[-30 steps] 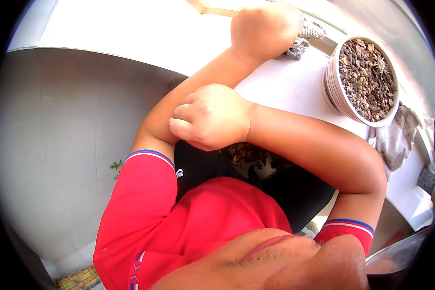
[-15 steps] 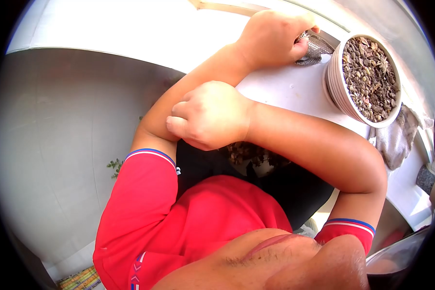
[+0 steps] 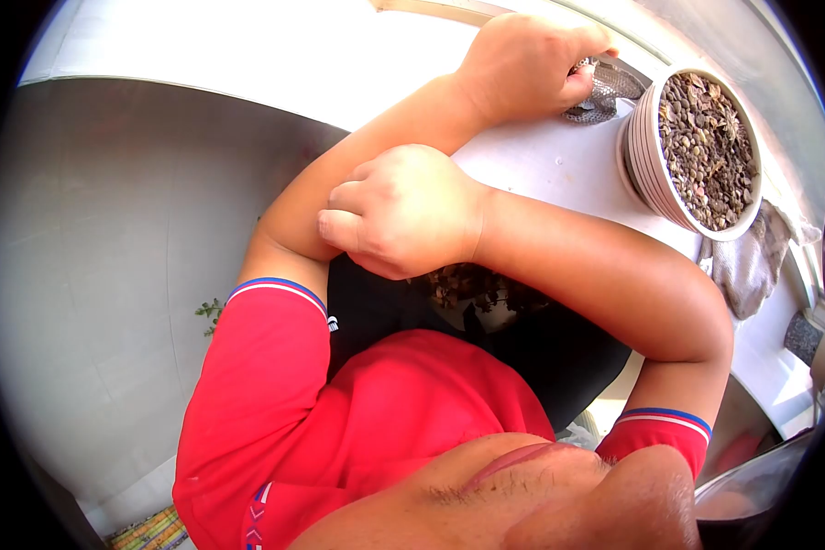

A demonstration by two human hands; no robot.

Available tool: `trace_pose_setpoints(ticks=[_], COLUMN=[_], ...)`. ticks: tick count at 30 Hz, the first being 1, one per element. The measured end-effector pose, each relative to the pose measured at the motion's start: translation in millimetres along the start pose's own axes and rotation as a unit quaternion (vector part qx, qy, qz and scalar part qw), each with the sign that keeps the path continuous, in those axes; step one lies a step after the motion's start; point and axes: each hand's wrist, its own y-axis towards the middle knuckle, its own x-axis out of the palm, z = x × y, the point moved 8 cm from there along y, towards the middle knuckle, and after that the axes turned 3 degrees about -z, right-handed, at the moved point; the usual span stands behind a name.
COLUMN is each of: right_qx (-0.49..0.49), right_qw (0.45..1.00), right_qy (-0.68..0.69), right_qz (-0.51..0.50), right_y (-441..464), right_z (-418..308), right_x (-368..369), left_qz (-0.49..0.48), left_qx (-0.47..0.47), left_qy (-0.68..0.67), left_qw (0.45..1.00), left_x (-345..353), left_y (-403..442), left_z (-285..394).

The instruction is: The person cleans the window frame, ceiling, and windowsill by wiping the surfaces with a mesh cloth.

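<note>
At the top, my left hand (image 3: 527, 66) has its thumb and fingers closed around part of a grey mesh cloth (image 3: 607, 92), which lies on the white ledge (image 3: 559, 165) by the window frame. Nearer to me, my right hand (image 3: 408, 211) is closed with its knuckles up, touching or very close to my left forearm near the elbow. Its palm is hidden, so whatever it holds, if anything, cannot be seen. Right of my left hand stands a ribbed white pot (image 3: 649, 160) filled with dark soil, pebbles and dry bits.
Beside the pot lies a crumpled grey cloth (image 3: 747, 270). A dark grey block (image 3: 805, 337) sits farther right. Dry brown leaves (image 3: 472, 286) show below my right forearm. A small green sprig (image 3: 211, 314) sticks out at the left, beside the grey panel (image 3: 110, 247).
My left hand has turned and shifted slightly right, and its thumb and fingers now show around the mesh. The mesh has moved toward the pot. My right hand stays nearly in place.
</note>
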Motion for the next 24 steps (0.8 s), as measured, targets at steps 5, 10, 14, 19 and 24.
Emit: trace_pose_setpoints(ticks=[5, 10, 14, 19, 24], right_qx=[-0.001, -0.002, -0.007, -0.01, -0.005], right_qw=[1.0, 1.0, 1.0, 1.0, 1.0], right_qy=[-0.001, 0.003, -0.004, -0.004, -0.007], right_qz=[-0.004, -0.004, 0.001, 0.003, -0.016], right_y=[-1, 1, 2, 1, 0], right_z=[-3, -4, -5, -8, -6], right_x=[0, 0, -1, 0, 2], left_qz=[-0.023, -0.006, -0.004, -0.022, 0.027], left_qx=[-0.024, -0.016, 0.01, 0.016, 0.066], left_qy=[-0.014, -0.016, 0.015, 0.05, 0.028], left_qw=[0.999, 1.0, 1.0, 0.998, 0.997], left_x=[-5, -6, -3, 0, -5], left_y=[2, 2, 0, -2, -2], left_z=[4, 5, 4, 7, 13])
